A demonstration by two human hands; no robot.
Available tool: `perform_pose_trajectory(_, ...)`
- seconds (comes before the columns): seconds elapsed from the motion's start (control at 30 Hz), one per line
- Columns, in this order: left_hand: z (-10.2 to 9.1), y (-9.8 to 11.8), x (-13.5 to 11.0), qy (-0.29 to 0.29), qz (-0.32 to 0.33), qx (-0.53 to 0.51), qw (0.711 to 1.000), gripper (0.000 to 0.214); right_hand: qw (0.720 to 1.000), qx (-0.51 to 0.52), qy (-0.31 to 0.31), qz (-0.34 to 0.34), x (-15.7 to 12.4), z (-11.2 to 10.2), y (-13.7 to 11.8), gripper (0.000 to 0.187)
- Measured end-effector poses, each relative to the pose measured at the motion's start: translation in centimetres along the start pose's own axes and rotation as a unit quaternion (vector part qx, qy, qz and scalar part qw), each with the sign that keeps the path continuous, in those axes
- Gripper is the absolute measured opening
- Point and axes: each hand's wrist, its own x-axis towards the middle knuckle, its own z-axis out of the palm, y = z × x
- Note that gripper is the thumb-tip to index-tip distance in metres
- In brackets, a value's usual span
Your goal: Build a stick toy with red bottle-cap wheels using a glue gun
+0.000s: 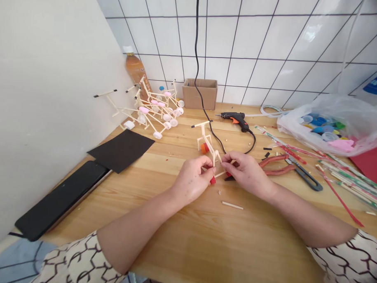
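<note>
A small model of thin wooden sticks [207,141] with an orange cap and a red cap stands on the wooden table [222,246] in the middle. My left hand [191,178] pinches its near end, fingers closed by the red cap. My right hand [246,170] grips the sticks from the right, fingers closed. Both hands rest on the table, almost touching each other. A loose short stick [232,205] lies just in front of them.
A black glue gun [235,118] with its cord lies behind. Red-handled pliers [276,164] and scissors [305,174] sit right, beside long sticks and a plastic bag of caps [328,125]. Finished stick models [152,111], a bottle, a cardboard box [200,94], black sheet and phone stand left.
</note>
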Motion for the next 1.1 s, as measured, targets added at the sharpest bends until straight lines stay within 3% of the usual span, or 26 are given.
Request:
perform_pose_trajectory(0.83,0.1,-0.2,0.0,0.004,0.017,-0.001,1.0,0.006,1.0,-0.001,0.003,0.002,-0.3,-0.1,0.1,0.01)
perform_pose_trajectory(0.97,0.2,-0.4,0.0,0.0,0.012,-0.003,1.0,0.006,1.0,0.012,-0.018,0.014,-0.4,-1.0,0.1,0.015)
perform_pose_trajectory(1.1,0.2,-0.4,0.0,0.0,0.02,0.001,1.0,0.008,0.994,0.047,-0.093,0.033,-0.5,-2.4,0.6,0.022)
